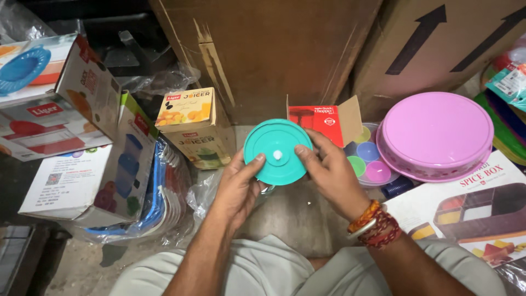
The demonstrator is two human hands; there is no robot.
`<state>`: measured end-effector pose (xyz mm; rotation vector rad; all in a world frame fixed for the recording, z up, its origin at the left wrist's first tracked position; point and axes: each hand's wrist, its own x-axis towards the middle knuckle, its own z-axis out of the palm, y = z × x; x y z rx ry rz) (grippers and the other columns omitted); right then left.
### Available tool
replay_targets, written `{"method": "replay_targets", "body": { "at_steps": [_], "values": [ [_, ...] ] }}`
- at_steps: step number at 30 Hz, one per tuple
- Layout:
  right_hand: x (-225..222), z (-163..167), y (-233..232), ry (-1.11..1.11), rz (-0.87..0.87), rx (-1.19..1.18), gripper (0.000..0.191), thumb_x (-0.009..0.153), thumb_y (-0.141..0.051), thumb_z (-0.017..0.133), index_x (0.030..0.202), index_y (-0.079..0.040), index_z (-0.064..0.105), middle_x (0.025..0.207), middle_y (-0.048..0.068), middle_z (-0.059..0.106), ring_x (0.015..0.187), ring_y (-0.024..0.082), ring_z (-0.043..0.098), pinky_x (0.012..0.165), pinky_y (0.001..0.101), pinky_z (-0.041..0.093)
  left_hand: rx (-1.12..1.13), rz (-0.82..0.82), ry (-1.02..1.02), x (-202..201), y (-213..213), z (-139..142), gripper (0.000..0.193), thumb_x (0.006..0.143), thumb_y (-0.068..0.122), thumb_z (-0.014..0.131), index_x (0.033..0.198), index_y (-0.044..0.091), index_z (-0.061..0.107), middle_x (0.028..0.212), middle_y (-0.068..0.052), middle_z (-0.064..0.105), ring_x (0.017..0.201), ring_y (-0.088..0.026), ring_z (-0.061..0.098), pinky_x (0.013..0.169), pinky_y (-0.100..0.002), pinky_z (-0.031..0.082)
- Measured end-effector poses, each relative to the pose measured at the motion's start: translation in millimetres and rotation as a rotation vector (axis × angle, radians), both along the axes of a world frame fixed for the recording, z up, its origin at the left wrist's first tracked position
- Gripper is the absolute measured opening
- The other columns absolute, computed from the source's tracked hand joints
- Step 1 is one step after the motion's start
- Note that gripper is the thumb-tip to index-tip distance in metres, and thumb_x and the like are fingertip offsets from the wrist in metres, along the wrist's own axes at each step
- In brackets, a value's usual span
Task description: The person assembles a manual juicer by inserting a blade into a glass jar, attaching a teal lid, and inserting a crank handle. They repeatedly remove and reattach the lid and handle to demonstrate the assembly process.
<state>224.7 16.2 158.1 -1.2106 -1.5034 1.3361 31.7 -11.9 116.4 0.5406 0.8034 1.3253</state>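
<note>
Both grips, left hand and right hand, hold a round teal lid with a white centre knob.

Bare forearms, no sleeves; right wrist w/ red-orange thread bands + silver bangle; pale grey trousers.

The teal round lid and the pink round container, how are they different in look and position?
The teal lid is smaller and flat; the pink container is wider and deeper. The teal lid is held up between the left hand and the right hand; the pink container rests untouched at the right. The teal lid has a small white centre knob; the pink container shows none. Both are round plastic.
</note>
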Motion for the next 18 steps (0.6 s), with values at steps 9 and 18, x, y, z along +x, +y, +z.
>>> {"method": "replay_targets", "body": {
  "at_steps": [9, 18],
  "values": [
    [3, 10, 2, 0.204, 0.078, -0.194, 0.050, 0.099, -0.025, 0.061, 0.144, -0.005, 0.057, 0.105, 0.002, 0.073, 0.084, 0.005, 0.065, 0.067, 0.0224, 0.055, 0.046, -0.102, -0.118, 4, -8, 9, 0.065, 0.102, 0.049, 0.045, 0.148, 0.002, 0.048, 0.147, -0.012, 0.059, 0.133, -0.024, 0.058, 0.109, -0.044, 0.049],
    [-13, -4, -12, -0.556, -0.165, 0.685, 0.048, 0.092, -0.021, 0.072, 0.133, 0.001, 0.062, 0.123, 0.020, 0.066, 0.110, 0.032, 0.064, 0.091, 0.0430, 0.054, -0.096, -0.181, -0.445, 8, -11, 16, 0.079, 0.097, 0.065, 0.037, 0.149, 0.007, 0.045, 0.150, -0.019, 0.053, 0.137, -0.037, 0.052, 0.112, -0.061, 0.042]
  ]
}}
